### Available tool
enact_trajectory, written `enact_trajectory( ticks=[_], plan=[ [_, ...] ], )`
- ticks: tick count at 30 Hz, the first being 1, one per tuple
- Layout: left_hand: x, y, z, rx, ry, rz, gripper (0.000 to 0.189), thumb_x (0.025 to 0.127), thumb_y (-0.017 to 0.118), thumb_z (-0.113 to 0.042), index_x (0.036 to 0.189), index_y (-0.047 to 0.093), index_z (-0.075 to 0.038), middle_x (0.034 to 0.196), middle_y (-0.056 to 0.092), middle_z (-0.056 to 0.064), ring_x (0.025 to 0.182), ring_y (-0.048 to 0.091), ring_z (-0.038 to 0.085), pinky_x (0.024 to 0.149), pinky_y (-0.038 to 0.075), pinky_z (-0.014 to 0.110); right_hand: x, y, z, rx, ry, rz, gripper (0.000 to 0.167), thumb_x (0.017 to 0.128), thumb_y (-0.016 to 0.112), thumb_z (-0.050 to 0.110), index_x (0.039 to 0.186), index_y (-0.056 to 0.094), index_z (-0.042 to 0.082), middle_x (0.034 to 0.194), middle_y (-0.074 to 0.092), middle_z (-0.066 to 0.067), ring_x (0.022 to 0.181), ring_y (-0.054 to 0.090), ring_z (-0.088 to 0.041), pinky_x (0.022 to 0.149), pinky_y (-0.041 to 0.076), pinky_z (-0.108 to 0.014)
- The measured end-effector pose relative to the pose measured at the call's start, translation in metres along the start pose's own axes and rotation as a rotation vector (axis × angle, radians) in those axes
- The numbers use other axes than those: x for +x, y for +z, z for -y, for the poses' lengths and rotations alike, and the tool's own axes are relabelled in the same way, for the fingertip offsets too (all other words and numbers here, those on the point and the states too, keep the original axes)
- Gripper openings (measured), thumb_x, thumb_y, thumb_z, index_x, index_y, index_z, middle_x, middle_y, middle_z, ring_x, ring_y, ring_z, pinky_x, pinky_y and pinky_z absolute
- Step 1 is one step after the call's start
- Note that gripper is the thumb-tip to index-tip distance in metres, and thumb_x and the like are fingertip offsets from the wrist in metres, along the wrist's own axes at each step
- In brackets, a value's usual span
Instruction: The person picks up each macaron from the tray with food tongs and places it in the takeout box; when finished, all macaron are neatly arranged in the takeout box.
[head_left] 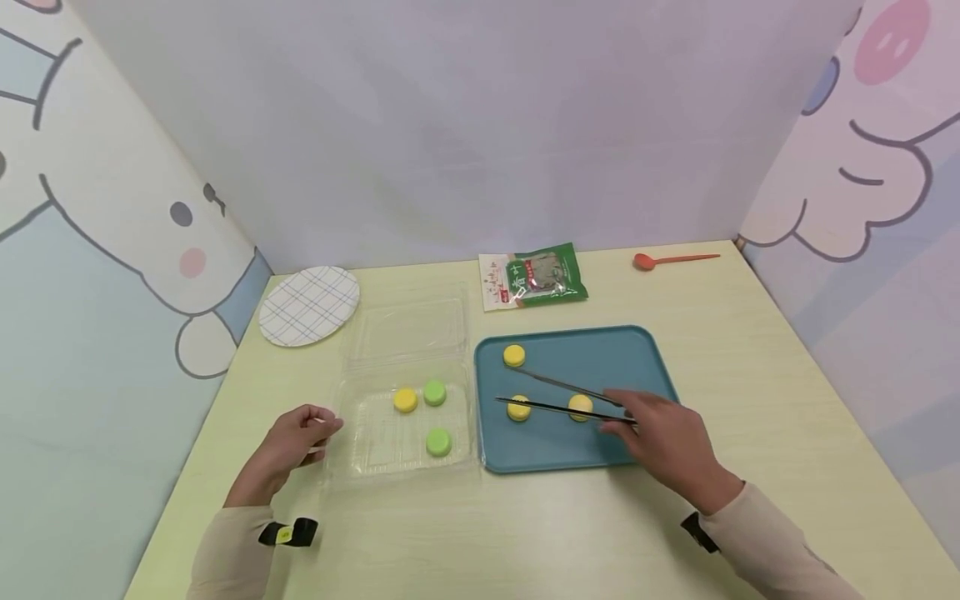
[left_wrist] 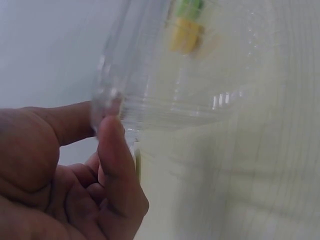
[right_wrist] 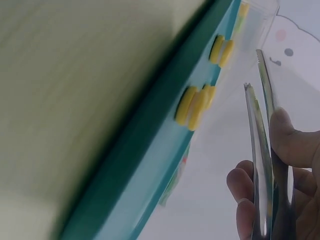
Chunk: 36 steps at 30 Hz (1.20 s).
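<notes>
In the head view my left hand (head_left: pixel 292 443) pinches the left edge of a clear plastic box (head_left: pixel 377 437), whose lid (head_left: pixel 408 329) lies folded back. Inside sit a yellow macaron (head_left: pixel 406 400) and two green macarons (head_left: pixel 438 442). My right hand (head_left: pixel 667 442) holds a pair of metal tongs (right_wrist: pixel 261 150) with serrated tips, spread apart above a blue tray (head_left: pixel 600 358). Three yellow macarons lie on that tray: one at the back left (head_left: pixel 513 356), one at the front left (head_left: pixel 518 408), one nearer my fingers (head_left: pixel 580 407). Nothing is between the tong tips.
A white checked plate (head_left: pixel 310 306) lies at the back left of the table (head_left: pixel 420 542). Behind the tray is a green and white food packet (head_left: pixel 534 277). Farther right rests a red spoon (head_left: pixel 675 260). Walls with cartoon prints stand around the table.
</notes>
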<state>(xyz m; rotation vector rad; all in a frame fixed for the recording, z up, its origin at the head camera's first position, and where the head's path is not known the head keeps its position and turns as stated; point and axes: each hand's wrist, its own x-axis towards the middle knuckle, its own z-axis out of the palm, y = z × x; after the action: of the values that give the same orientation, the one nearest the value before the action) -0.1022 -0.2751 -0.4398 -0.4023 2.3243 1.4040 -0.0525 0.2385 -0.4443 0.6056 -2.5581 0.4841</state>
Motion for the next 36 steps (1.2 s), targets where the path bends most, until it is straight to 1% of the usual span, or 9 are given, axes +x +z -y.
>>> enact_trajectory(
  ticks=[3,14,17,20,23,28,30,34,36],
  plan=[
    [0.0,-0.001,0.001,0.003,0.002,0.004,0.032,0.099,0.067,-0.024,0.114,0.053,0.002,0.082,0.055,0.004,0.068,0.055,0.017,0.063,0.052,0.029,-0.008,-0.002,-0.003,0.006,0.025,-0.007,0.049,0.076,0.087,0.035,0.117,0.071,0.014,0.096,0.075,-0.006,0.067,0.067,-0.017,0.044,0.042,-0.028],
    [-0.001,-0.001,0.001,-0.009,0.003,0.009,0.031,0.1,0.066,-0.024,0.113,0.054,0.001,0.081,0.055,0.004,0.068,0.055,0.017,0.063,0.052,0.029,-0.034,-0.015,-0.013,-0.032,0.122,0.017,0.055,0.063,0.092,0.022,0.114,0.072,0.014,0.08,0.072,-0.002,0.061,0.064,-0.013,0.042,0.037,-0.024],
    [-0.001,-0.001,0.001,-0.007,-0.005,0.007,0.031,0.1,0.067,-0.024,0.113,0.054,0.001,0.082,0.055,0.004,0.069,0.055,0.017,0.064,0.052,0.029,-0.042,-0.019,-0.018,-0.047,0.121,-0.001,0.05,0.07,0.089,0.031,0.113,0.072,0.014,0.077,0.07,-0.001,0.059,0.063,-0.013,0.042,0.036,-0.025],
    [-0.002,-0.001,0.001,-0.004,-0.01,0.004,0.031,0.1,0.066,-0.023,0.114,0.053,0.001,0.081,0.054,0.004,0.07,0.055,0.017,0.065,0.052,0.029,-0.048,-0.021,-0.021,-0.052,0.114,-0.009,0.049,0.086,0.073,0.055,0.114,0.072,0.014,0.076,0.07,0.0,0.057,0.062,-0.013,0.041,0.035,-0.024],
    [-0.002,-0.001,0.002,-0.009,-0.009,0.003,0.031,0.1,0.066,-0.024,0.114,0.053,0.002,0.081,0.053,0.003,0.071,0.054,0.016,0.064,0.052,0.028,-0.053,-0.024,-0.024,-0.06,0.116,-0.004,0.055,0.09,0.06,0.063,0.114,0.072,0.014,0.076,0.07,0.0,0.056,0.062,-0.013,0.041,0.035,-0.025],
    [-0.001,-0.002,0.002,-0.013,0.002,0.01,0.032,0.1,0.066,-0.025,0.113,0.054,0.001,0.081,0.053,0.003,0.071,0.054,0.016,0.063,0.052,0.028,-0.06,-0.028,-0.027,-0.084,0.135,0.013,0.048,0.08,0.08,0.047,0.114,0.072,0.014,0.077,0.071,0.0,0.056,0.062,-0.014,0.041,0.035,-0.026],
    [0.0,-0.002,0.002,-0.01,0.004,0.012,0.032,0.1,0.067,-0.025,0.114,0.053,0.001,0.081,0.053,0.003,0.071,0.054,0.016,0.064,0.052,0.028,-0.062,-0.028,-0.029,-0.09,0.133,0.008,0.051,0.084,0.073,0.055,0.114,0.072,0.014,0.08,0.073,-0.003,0.056,0.062,-0.016,0.04,0.035,-0.027],
    [0.001,-0.002,0.002,-0.01,0.006,0.017,0.032,0.1,0.066,-0.025,0.114,0.053,0.001,0.082,0.053,0.003,0.071,0.054,0.016,0.064,0.052,0.028,-0.065,-0.029,-0.032,-0.098,0.12,-0.01,0.07,0.094,0.039,0.071,0.114,0.072,0.013,0.08,0.073,-0.006,0.055,0.062,-0.018,0.039,0.033,-0.027],
    [0.001,-0.003,0.001,-0.011,0.012,0.023,0.032,0.1,0.066,-0.026,0.114,0.053,0.001,0.082,0.053,0.003,0.072,0.054,0.016,0.064,0.052,0.028,-0.065,-0.03,-0.033,-0.102,0.121,-0.012,0.074,0.094,0.032,0.073,0.113,0.072,0.014,0.075,0.072,-0.003,0.053,0.061,-0.016,0.039,0.032,-0.026]
  ],
)
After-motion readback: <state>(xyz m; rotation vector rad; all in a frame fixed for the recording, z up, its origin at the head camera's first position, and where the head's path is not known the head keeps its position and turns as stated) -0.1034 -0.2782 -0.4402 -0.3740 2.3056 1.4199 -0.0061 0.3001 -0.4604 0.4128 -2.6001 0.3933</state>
